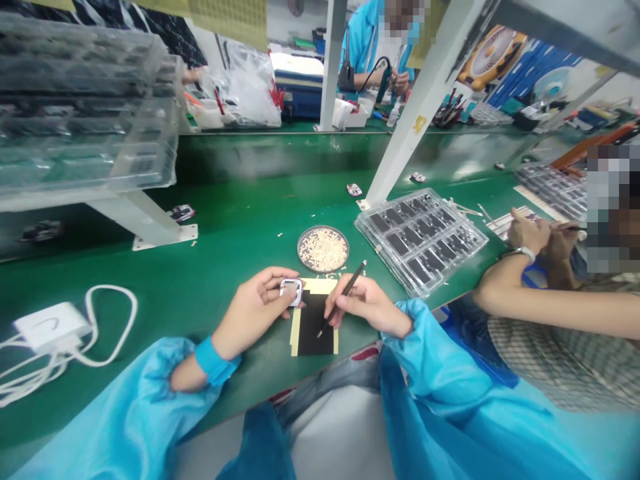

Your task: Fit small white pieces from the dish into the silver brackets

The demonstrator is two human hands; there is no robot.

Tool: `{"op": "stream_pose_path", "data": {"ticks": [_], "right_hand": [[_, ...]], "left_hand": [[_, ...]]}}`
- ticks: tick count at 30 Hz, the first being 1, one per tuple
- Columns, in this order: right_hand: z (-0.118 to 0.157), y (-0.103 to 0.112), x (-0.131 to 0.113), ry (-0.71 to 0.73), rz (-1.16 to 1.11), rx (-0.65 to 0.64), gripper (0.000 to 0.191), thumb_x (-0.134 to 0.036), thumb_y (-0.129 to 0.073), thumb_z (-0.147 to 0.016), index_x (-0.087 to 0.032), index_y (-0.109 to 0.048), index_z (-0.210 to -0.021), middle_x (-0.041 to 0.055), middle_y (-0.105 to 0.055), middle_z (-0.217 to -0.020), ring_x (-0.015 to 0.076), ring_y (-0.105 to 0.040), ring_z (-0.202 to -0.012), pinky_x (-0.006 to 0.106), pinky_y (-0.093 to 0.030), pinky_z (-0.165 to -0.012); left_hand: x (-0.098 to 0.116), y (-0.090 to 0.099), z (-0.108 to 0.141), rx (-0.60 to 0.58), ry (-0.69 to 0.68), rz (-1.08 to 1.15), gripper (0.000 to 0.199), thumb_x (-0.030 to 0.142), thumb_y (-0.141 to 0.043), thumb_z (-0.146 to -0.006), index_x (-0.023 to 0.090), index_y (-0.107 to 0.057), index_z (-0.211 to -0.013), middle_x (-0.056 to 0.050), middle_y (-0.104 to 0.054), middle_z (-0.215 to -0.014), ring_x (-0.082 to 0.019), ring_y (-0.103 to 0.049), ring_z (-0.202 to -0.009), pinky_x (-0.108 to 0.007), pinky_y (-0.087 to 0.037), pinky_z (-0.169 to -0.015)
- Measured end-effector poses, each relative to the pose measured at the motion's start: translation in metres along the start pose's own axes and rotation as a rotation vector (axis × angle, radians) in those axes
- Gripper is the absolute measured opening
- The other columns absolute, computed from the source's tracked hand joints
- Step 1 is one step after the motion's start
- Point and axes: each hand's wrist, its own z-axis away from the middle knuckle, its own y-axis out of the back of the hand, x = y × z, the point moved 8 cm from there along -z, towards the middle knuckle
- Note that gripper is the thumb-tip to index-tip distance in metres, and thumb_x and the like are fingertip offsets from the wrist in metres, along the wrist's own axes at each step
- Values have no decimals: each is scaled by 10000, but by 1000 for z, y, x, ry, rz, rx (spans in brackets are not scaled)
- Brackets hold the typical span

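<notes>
My left hand (pixel 255 303) pinches a small silvery rectangular part (pixel 291 291) between thumb and fingers, just above the green table. My right hand (pixel 364 303) grips a dark thin pen-like tool (pixel 345 293), its tip pointing down at a black sheet (pixel 316 328) on yellowish backing paper that lies between both hands. Both arms wear blue sleeves.
A round metal dish (pixel 323 249) of small pale bits sits just behind the sheet. A clear tray (pixel 421 239) of dark parts lies to the right. A co-worker's arms (pixel 530 280) rest at the right edge. A white charger with cable (pixel 53 327) lies left; stacked clear trays (pixel 85 100) stand on a shelf.
</notes>
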Motion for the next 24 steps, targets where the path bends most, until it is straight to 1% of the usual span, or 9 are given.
{"op": "stream_pose_path", "data": {"ticks": [2, 4, 6, 8, 11, 14, 17, 21, 24], "right_hand": [[9, 7, -8, 62, 32, 83, 260, -375, -676, -939, -138, -572, -909, 100, -736, -881, 152, -714, -668, 263, -599, -603], [18, 13, -20, 146, 114, 193, 207, -326, -701, -923, -146, -599, -919, 93, -737, -896, 150, -713, -680, 259, -596, -603], [26, 14, -35, 262, 244, 306, 152, -259, -745, -887, -160, -644, -945, 87, -738, -945, 167, -725, -788, 283, -612, -684], [31, 4, -51, 405, 394, 345, 129, -197, -760, -866, -174, -679, -963, 86, -740, -990, 190, -723, -916, 332, -614, -811], [28, -23, -66, 612, 623, 259, 131, -142, -750, -866, -174, -699, -983, 94, -749, -1033, 198, -713, -999, 361, -591, -916], [20, -40, -68, 725, 779, 167, 139, -141, -723, -892, -166, -691, -1025, 100, -748, -1071, 186, -706, -1037, 345, -586, -935], [13, -43, -62, 744, 844, 119, 124, -168, -693, -923, -174, -684, -1047, 91, -743, -1097, 178, -696, -1074, 341, -576, -964], [11, -41, -58, 742, 885, 96, 118, -165, -680, -932, -176, -687, -1049, 84, -737, -1112, 174, -685, -1095, 344, -562, -991], [11, -42, -57, 733, 922, 86, 109, -169, -668, -941, -176, -691, -1048, 83, -736, -1119, 173, -682, -1098, 353, -548, -1015]], "left_hand": [[1, -1, 1, -18, 14, 33, 566, 394, -827, -760, 123, -550, -1172, -145, -695, -1066, -254, -734, -804, -226, -530, -518], [2, -6, 4, -64, 40, 73, 562, 378, -826, -765, 127, -545, -1182, -157, -691, -1091, -247, -730, -779, -190, -467, -459], [4, -11, 8, -111, 71, 104, 520, 360, -812, -787, 130, -555, -1177, -160, -692, -1098, -226, -724, -756, -163, -411, -432], [4, -16, 11, -148, 96, 125, 483, 340, -798, -809, 132, -570, -1179, -146, -699, -1073, -197, -712, -728, -150, -384, -430], [5, -21, 16, -188, 120, 147, 482, 312, -794, -817, 133, -579, -1210, -109, -711, -961, -162, -682, -682, -143, -362, -430], [5, -22, 18, -208, 123, 154, 500, 312, -796, -816, 128, -585, -1230, -86, -705, -882, -146, -655, -657, -145, -353, -434], [5, -22, 19, -217, 129, 146, 528, 333, -794, -820, 122, -587, -1258, -82, -700, -851, -137, -633, -648, -145, -338, -437], [4, -21, 18, -206, 128, 127, 556, 356, -783, -829, 116, -587, -1291, -69, -687, -789, -115, -584, -618, -145, -324, -442], [1, -20, 17, -192, 142, 121, 559, 358, -794, -814, 120, -604, -1283, -66, -683, -808, -110, -571, -628, -144, -328, -452]]}}
